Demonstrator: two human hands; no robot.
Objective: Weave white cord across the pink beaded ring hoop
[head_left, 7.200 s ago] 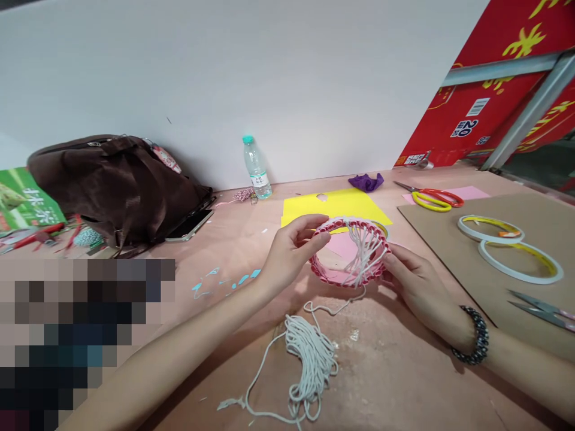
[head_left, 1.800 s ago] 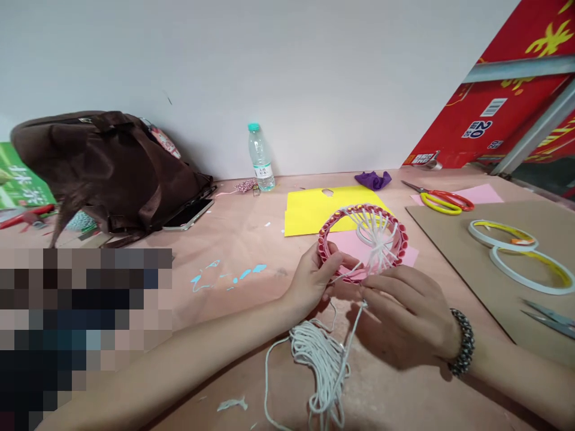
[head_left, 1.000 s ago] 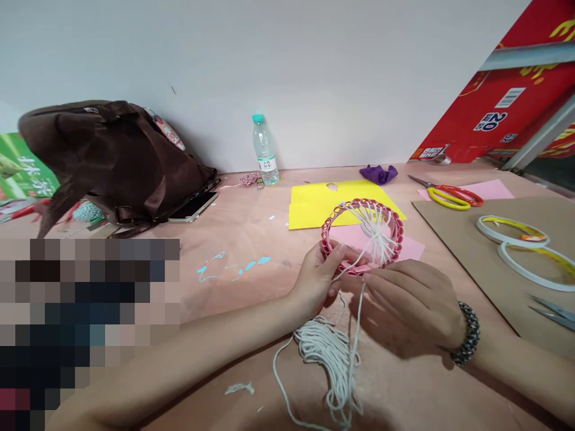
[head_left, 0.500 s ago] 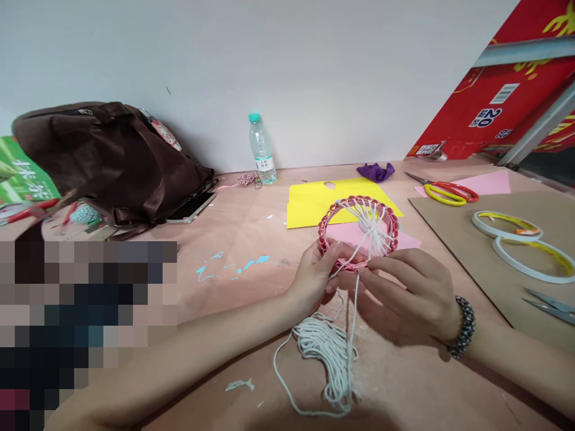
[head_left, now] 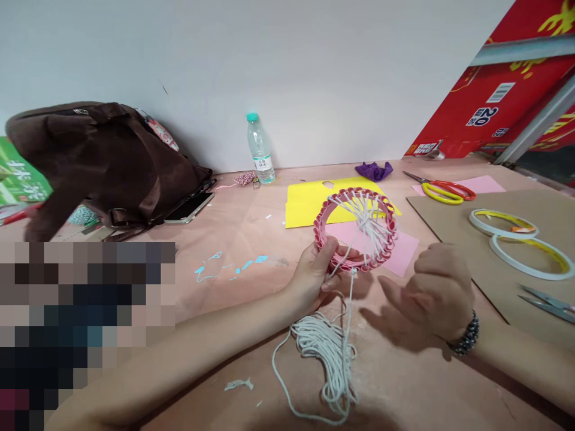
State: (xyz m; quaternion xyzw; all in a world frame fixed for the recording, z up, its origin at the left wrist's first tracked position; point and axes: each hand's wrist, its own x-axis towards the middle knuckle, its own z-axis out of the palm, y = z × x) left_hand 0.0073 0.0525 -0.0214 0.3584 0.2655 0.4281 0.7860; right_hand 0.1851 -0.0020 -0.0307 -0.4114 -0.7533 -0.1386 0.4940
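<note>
Left hand: thumb and fingers pinch lower-left rim of pink ring; ring extends up and right from my grip. My right hand: apart, right of ring, fingers curled; contents, cannot tell.

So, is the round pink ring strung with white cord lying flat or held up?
Held up: the left hand grips the round pink ring by its lower left rim, its open face tilted toward the camera.
</note>
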